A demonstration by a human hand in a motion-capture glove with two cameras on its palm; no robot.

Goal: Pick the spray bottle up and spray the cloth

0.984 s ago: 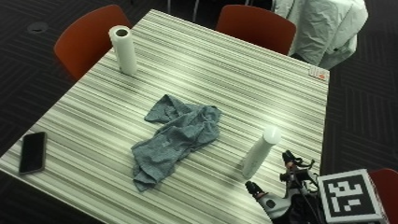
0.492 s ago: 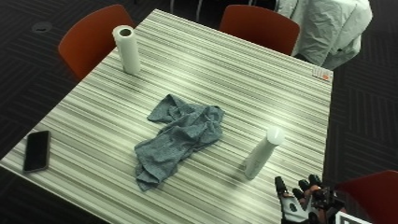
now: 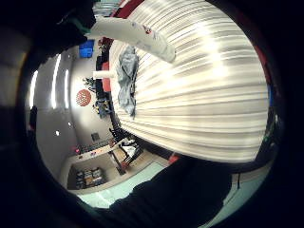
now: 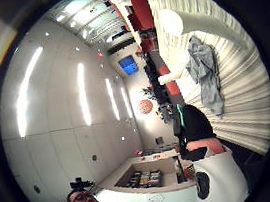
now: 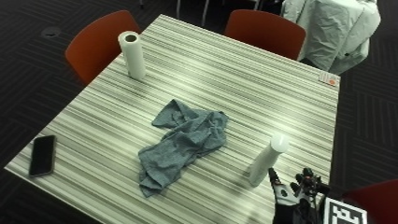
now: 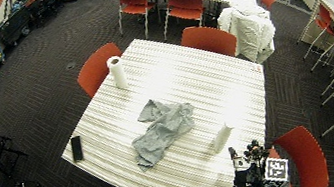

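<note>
Striped table (image 5: 249, 88) | spray bottle (image 5: 267, 158) near edge | hand (image 5: 297, 193) beside, fingers spread, empty

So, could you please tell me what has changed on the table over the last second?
Only the gloved right hand has visibly shifted: it hovers at the table's near edge beside the spray bottle, not yet touching it. The spray bottle, the grey cloth, the paper towel roll and the phone stayed put.

No readable text (marks too small).
</note>
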